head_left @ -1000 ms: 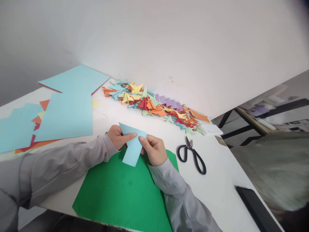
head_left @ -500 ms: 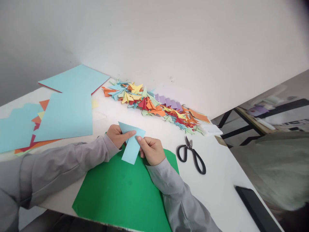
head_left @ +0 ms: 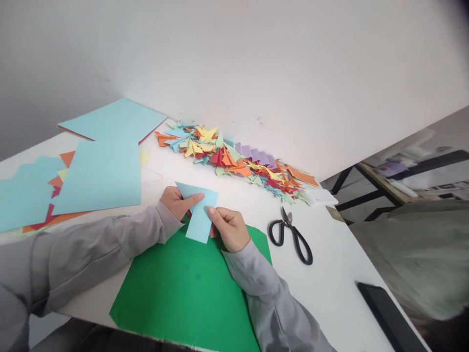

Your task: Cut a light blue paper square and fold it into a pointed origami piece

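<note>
A light blue folded paper (head_left: 200,222) is held up between my two hands, over the far edge of a green mat (head_left: 190,293). Its top runs out to a slanted point on the left, and a straight strip hangs below. My left hand (head_left: 178,201) pinches the upper left part, thumb lying across the front. On the right edge, my right hand (head_left: 230,227) grips with the thumb in front and fingers behind. The fingers behind the paper are partly hidden.
Black-handled scissors (head_left: 289,234) lie right of the mat. Behind is a long heap of small coloured paper planes (head_left: 234,161). Large blue sheets (head_left: 102,181) overlap coloured scraps at left. A dark flat object (head_left: 388,313) lies near the right table edge.
The folded paper has shifted slightly left and up and turned a little, its strip now hanging more upright. Both hands keep hold of it; the things on the table have not moved.
</note>
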The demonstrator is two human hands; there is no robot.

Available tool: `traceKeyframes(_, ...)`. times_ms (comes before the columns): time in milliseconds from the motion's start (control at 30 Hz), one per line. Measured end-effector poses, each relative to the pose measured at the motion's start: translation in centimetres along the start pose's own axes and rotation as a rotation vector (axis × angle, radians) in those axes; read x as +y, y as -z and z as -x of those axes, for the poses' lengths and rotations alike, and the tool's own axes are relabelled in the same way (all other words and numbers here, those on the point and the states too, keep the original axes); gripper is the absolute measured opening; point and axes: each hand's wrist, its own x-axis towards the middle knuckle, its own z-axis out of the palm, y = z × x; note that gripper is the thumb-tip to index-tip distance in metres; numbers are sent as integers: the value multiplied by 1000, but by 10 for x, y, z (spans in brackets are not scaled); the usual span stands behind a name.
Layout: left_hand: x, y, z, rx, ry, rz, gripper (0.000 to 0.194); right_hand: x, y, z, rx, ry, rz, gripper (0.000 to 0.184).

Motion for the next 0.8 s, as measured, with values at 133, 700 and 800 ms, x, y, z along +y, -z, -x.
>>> traceKeyframes(133,-1,0,0,3,23,4,20,1,0,0,-3,18,13,42)
traceKeyframes(700,2,2,0,100,20,-50,26,1,-5,3,24,-6,66,46)
traceKeyframes(800,0,3,0,107,25,-89,29,1,-4,2,17,-25,25,43)
